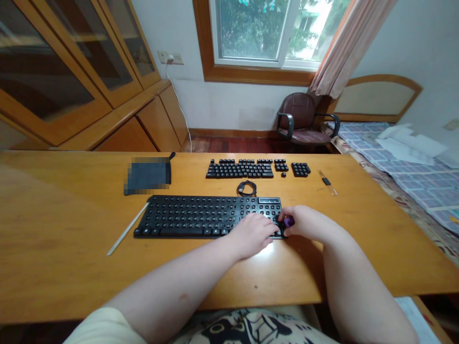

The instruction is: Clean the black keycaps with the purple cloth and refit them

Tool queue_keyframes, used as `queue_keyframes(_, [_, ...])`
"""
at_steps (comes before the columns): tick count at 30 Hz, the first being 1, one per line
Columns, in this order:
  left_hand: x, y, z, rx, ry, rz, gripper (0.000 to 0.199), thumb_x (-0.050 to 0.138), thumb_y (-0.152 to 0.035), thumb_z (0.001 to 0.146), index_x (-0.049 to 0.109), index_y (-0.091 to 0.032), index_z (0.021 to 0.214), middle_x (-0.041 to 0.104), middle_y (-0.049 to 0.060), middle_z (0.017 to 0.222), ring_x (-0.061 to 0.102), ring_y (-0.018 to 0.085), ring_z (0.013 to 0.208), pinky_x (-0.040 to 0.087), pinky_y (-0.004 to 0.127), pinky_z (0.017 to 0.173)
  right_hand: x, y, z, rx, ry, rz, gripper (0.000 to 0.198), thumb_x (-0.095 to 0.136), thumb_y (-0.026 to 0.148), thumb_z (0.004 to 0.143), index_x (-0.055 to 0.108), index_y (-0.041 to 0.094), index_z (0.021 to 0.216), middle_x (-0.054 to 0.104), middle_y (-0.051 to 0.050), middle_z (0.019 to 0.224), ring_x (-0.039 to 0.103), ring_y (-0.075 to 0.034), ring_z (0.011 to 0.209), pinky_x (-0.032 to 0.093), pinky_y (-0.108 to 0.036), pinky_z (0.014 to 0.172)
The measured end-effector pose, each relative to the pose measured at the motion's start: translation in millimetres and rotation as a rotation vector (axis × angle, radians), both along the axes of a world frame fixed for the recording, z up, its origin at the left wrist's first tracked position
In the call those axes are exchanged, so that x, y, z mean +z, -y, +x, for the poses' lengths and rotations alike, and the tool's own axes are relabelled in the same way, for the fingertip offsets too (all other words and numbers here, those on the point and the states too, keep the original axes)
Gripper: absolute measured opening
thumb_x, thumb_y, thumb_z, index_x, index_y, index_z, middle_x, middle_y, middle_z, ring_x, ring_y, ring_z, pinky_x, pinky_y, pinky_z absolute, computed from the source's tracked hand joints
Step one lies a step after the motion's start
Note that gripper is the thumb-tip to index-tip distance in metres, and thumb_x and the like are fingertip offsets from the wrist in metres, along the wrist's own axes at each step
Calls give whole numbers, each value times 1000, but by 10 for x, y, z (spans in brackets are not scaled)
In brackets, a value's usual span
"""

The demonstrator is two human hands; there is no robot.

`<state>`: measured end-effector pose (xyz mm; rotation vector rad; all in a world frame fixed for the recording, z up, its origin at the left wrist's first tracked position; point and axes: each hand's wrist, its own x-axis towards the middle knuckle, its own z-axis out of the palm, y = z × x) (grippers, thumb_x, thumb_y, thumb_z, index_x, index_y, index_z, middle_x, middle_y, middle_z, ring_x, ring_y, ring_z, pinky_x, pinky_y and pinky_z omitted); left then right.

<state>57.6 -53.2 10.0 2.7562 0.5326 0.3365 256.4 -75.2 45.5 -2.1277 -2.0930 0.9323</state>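
A black keyboard [186, 215] lies on the desk, most of its keycaps off; the space bar and some bottom-row caps are on it. Across its lower right part rests my left hand [253, 234], fingers stretched over the number pad area. At the keyboard's right edge, my right hand [304, 220] is closed around a small purple object [289, 221]. Its kind is hard to make out, since the fingers cover part of it. Loose keycaps [240, 170] stand in keyboard order behind, with the number pad caps [300, 169] to their right.
A coiled cable [246, 188] lies just behind the keyboard. On the right is a wire keycap puller [326, 181]. A thin whitish stick [127, 229] and a dark pouch [148, 176] are on the left of the wooden desk [64, 229]. An armchair [301, 117] stands beyond.
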Motion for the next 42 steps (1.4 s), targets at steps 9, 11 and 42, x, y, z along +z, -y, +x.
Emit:
queue_keyframes(9, [-12, -2, 7, 1, 7, -3, 27, 53, -34, 81, 57, -23, 105, 63, 3, 99, 52, 19, 97, 39, 33, 84, 27, -46, 35, -54, 63, 81, 22, 66, 37, 60, 57, 20, 69, 60, 0, 64, 51, -14, 57, 34, -24, 51])
queue_keyframes(11, [-3, 3, 5, 4, 9, 3, 26, 53, -34, 82, 57, -23, 104, 63, 3, 98, 53, 18, 96, 39, 33, 83, -11, -59, 22, -58, 88, 22, 24, 69, 36, 56, 58, 20, 70, 60, 0, 64, 51, -15, 57, 33, -24, 50])
queue_keyframes(42, [-149, -2, 41, 138, 82, 91, 22, 53, -30, 81, 59, -20, 100, 64, 6, 99, 53, 20, 106, 40, 38, 92, -658, -835, 311, -328, 184, 649, 40, 43, 20, 80, 54, 21, 118, 52, -6, 124, 51, -22, 108, 40, -33, 92])
